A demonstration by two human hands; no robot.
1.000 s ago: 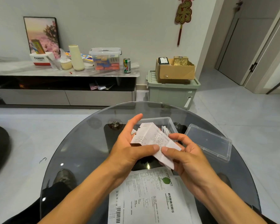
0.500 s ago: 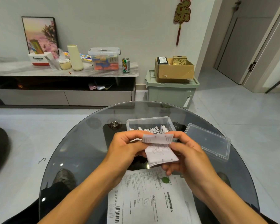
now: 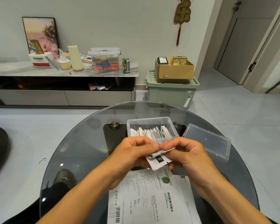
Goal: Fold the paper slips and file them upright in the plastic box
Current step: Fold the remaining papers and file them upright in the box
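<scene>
step: folding slip (image 3: 159, 160) | left hand (image 3: 134, 152) and right hand (image 3: 187, 152) both pinch it | advice: press crease flat, then file upright in plastic box (image 3: 174, 126) at 12 o'clock

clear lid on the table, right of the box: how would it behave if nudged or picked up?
The clear lid looks thin and hollow, so probably light with some flex. It lies flat on the glass table, so a push would likely slide it easily, not tip it. Its smooth plastic may be slippery to pinch; the raised rim looks the better hold.

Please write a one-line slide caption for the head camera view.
Both hands, left hand and right hand, pinch a paper slip above the glass table, near the plastic box.
</scene>
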